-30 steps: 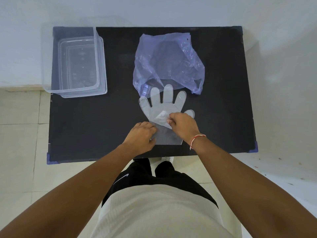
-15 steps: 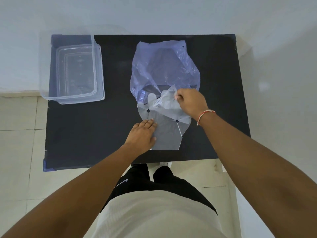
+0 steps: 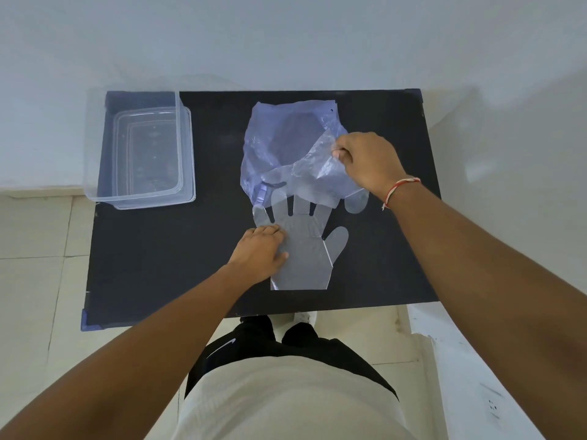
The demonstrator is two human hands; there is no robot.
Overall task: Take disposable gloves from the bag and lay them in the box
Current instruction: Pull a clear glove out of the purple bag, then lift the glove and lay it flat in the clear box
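**One glove lying flat, a second one lifted over the bag**

A clear disposable glove [image 3: 306,249] is lying flat on the black table [image 3: 158,265], cuff toward the near edge and fingers pointing toward the bag. The left hand [image 3: 260,254] is resting on its left side, fingers extended and pressing down flat, gripping nothing. The glove's fingertips are slipping under the film held above them, so where they end is hard to make out.

The right hand [image 3: 368,163] is pinching a second clear glove [image 3: 317,173] between closed fingertips and holding it raised over the bag's mouth. This sheet is crumpled and see-through, so its outline is blending with the bag beneath; one rounded finger of it [image 3: 355,203] is hanging just beside the wrist, which is wearing a thread bracelet [image 3: 401,188].

The pale blue plastic bag [image 3: 286,134] is lying past the flat glove, its near edge partly covered by the lifted one. Whether more gloves are inside cannot be told through the film.

The clear plastic box [image 3: 139,154] is sitting at the table's far left corner, well apart from both gloves, with nothing visible in it.
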